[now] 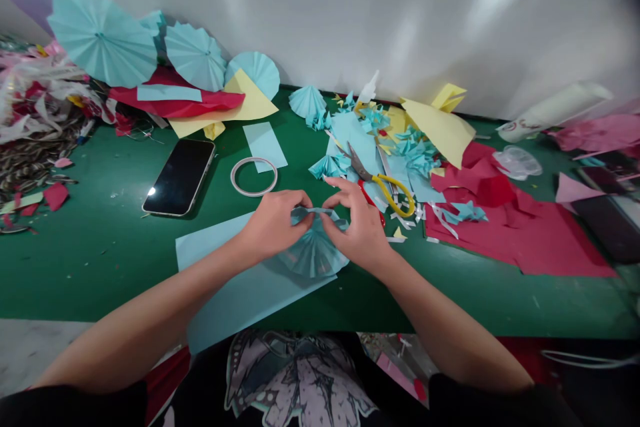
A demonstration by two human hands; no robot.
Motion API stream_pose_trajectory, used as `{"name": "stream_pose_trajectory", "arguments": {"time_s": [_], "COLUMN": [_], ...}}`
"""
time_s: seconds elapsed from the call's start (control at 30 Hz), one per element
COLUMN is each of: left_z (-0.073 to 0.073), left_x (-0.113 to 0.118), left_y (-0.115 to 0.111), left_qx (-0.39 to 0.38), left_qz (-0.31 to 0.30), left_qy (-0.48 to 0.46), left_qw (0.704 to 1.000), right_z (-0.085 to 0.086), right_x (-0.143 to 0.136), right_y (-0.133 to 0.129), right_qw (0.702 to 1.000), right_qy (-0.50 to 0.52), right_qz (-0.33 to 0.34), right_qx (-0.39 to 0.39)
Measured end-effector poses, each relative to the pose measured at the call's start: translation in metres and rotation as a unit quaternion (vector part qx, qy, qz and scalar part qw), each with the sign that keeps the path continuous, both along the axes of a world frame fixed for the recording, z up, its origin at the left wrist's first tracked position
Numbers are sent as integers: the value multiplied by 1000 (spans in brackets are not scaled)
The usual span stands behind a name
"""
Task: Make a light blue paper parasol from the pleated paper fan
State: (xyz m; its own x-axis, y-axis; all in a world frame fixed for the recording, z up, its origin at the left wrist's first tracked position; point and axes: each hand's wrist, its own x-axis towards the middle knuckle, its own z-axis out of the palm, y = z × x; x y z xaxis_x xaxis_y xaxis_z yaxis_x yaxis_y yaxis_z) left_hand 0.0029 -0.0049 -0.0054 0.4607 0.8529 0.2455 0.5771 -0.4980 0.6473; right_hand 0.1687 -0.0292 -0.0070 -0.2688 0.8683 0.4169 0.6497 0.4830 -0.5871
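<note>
Together, two hands (280,223) (359,225) pinching one pleated fan (313,252), one tape roll (254,194) nearby.

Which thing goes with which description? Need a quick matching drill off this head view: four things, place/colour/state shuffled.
Things:
1. phone
2. tape roll
3. scissors
4. pleated paper

Descriptions:
A. yellow handle
B. pinched between the left hand and right hand
C. lying flat, screen dark
D. ring-shaped, partly over a small blue sheet

Pairs: 1-C, 2-D, 3-A, 4-B
</note>
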Motion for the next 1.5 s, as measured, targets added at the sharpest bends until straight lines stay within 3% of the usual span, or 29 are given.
{"name": "stream_pose_trajectory", "arguments": {"time_s": [0.33, 0.83, 1.1, 1.5], "left_z": [-5, 0, 1, -3], "left_x": [2, 0, 3, 1], "left_y": [-3, -1, -1, 0], "left_qx": [59, -10, -52, -10], "left_qz": [-11, 30, 0, -17], "left_qy": [14, -40, -58, -14], "left_qw": [998, 999, 997, 1000], "right_z": [-5, 3, 1, 0], "right_x": [0, 0, 0, 0], "right_y": [0, -1, -1, 0], "right_qw": [998, 1000, 1000, 1000], "right_qy": [-24, 1, -1, -8], "right_qz": [-1, 0, 8, 5], "right_qx": [52, -1, -10, 14]}}
